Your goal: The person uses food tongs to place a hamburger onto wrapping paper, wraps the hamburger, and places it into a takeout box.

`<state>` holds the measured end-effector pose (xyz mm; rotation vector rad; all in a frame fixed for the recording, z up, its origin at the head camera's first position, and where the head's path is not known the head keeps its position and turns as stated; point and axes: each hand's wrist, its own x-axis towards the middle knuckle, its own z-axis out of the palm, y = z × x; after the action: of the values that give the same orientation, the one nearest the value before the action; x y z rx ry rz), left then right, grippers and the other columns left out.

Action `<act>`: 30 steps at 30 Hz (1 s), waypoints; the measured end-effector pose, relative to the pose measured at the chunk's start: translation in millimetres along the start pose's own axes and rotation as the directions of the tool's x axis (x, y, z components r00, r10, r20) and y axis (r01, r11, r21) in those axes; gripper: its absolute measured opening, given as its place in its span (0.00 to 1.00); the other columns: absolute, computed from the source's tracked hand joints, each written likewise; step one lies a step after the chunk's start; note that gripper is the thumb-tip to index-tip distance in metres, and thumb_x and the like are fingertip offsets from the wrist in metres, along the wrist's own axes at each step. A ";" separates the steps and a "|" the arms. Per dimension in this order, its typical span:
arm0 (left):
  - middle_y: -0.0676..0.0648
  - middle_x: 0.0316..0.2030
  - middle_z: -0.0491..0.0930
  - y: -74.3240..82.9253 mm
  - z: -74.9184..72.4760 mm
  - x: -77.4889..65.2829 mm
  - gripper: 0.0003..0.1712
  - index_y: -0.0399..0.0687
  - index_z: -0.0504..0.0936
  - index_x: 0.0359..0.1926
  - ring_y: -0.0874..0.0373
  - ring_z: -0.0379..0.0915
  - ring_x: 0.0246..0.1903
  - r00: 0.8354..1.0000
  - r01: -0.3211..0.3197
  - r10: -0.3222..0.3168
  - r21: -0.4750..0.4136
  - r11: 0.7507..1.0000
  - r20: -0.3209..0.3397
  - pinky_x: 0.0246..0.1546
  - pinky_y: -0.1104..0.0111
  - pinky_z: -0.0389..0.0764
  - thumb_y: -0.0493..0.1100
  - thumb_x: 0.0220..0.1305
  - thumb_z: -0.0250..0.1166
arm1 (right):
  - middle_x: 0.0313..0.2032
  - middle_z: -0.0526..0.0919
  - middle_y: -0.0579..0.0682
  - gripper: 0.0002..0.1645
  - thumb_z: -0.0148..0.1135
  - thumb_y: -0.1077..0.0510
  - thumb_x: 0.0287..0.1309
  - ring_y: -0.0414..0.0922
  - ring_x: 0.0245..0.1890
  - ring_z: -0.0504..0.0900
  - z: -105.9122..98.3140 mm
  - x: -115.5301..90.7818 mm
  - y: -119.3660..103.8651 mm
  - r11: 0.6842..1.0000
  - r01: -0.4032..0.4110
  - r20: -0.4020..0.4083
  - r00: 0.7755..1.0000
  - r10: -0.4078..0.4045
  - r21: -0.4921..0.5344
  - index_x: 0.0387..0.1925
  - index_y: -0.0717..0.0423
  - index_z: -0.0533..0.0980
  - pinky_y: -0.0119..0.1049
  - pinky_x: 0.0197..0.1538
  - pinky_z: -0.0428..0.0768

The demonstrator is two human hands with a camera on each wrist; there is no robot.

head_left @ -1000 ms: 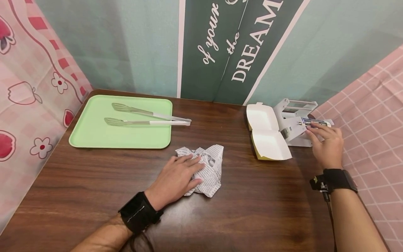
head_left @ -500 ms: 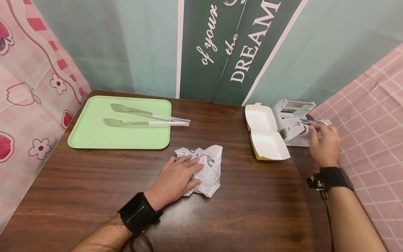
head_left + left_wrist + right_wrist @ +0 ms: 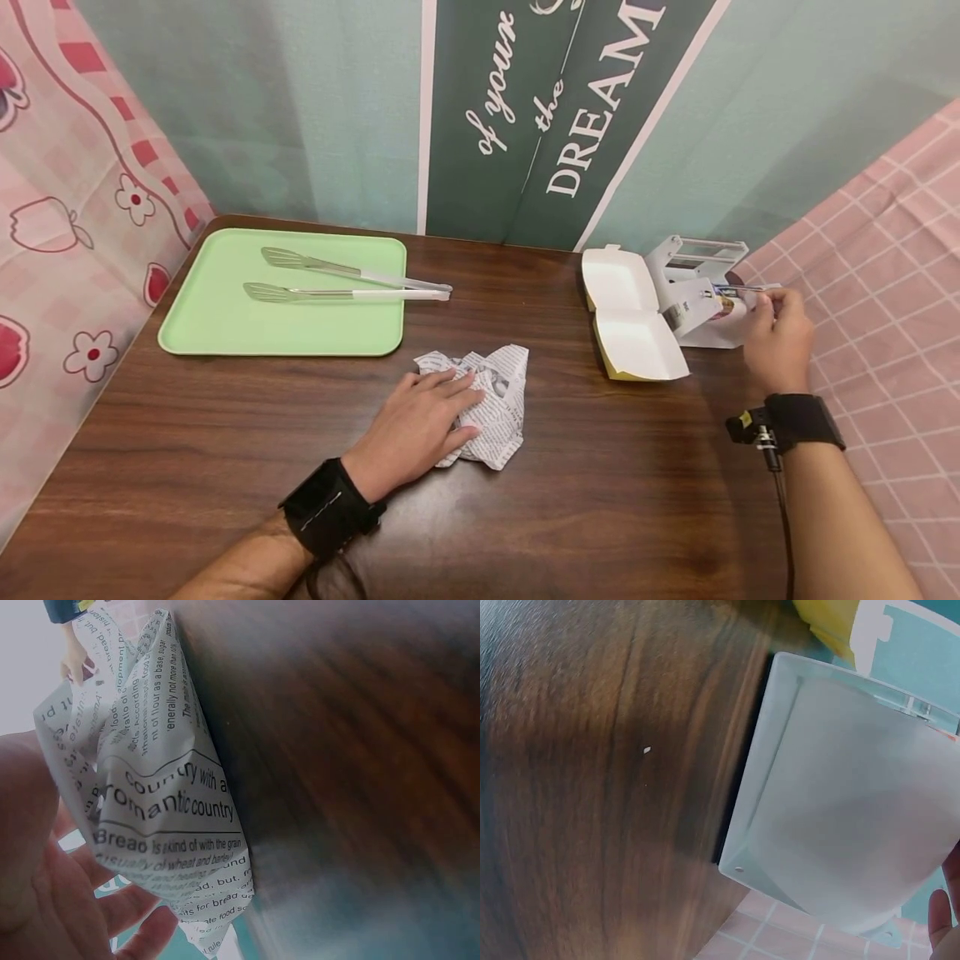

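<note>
A crumpled bundle of newsprint-patterned paper (image 3: 501, 423) lies on the table in the middle of the head view. My left hand (image 3: 420, 423) rests on its left side with the fingers spread across the top; the left wrist view shows the fingers along the printed paper (image 3: 161, 791). At the far right, my right hand (image 3: 782, 346) is at a white label dispenser (image 3: 692, 307). Its thumb and index finger pinch the end of a printed sticker label (image 3: 738, 289) at the roll's top. In the right wrist view, the pale roll (image 3: 862, 802) fills much of the frame, fingertips (image 3: 939, 915) beside it.
Left of the dispenser stands an opened white and yellow food box (image 3: 641, 343). A green tray (image 3: 225, 321) sits at the back left, with metal tongs (image 3: 375, 293) lying across it, handles past its edge. Curtains surround the wooden table (image 3: 600, 508).
My right fingers have gone from lying on the label to pinching its end, which now shows edge-on. The left hand keeps its place on the paper bundle.
</note>
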<state>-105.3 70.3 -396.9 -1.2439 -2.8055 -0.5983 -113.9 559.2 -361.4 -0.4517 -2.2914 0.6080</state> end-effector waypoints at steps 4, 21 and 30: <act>0.50 0.68 0.75 0.1 0.0 -0.8 0.26 0.58 0.79 0.65 0.47 0.73 0.66 1.000 -0.003 0.003 0.002 1.000 -0.005 0.56 0.52 0.71 0.59 0.70 0.63 | 0.34 0.70 0.26 0.14 0.44 0.54 0.76 0.24 0.35 0.64 -3.1 2.5 -0.4 0.994 -0.094 0.033 0.995 0.093 0.047 0.43 0.60 0.72 0.22 0.44 0.61; 0.50 0.67 0.76 -0.9 0.8 -1.2 0.26 0.57 0.80 0.64 0.48 0.73 0.66 1.000 -0.019 0.019 0.008 1.000 -0.024 0.53 0.55 0.71 0.58 0.69 0.63 | 0.58 0.83 0.53 0.08 0.36 0.54 0.79 0.39 0.62 0.78 -10.3 12.4 2.9 0.914 -0.252 0.118 0.967 0.225 0.318 0.40 0.43 0.63 0.23 0.62 0.74; 0.50 0.68 0.76 -0.8 1.5 -1.1 0.26 0.58 0.79 0.65 0.48 0.73 0.66 1.000 -0.008 0.008 0.003 1.000 -0.015 0.55 0.52 0.71 0.59 0.69 0.63 | 0.47 0.79 0.41 0.07 0.37 0.52 0.78 0.40 0.57 0.81 -20.4 13.6 5.6 0.811 -0.358 0.131 0.932 0.337 0.463 0.42 0.45 0.63 0.25 0.63 0.74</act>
<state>-104.9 69.6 -398.7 -1.2445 -2.7864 -0.6002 -107.8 576.3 -344.1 -0.6181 -2.0013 1.3469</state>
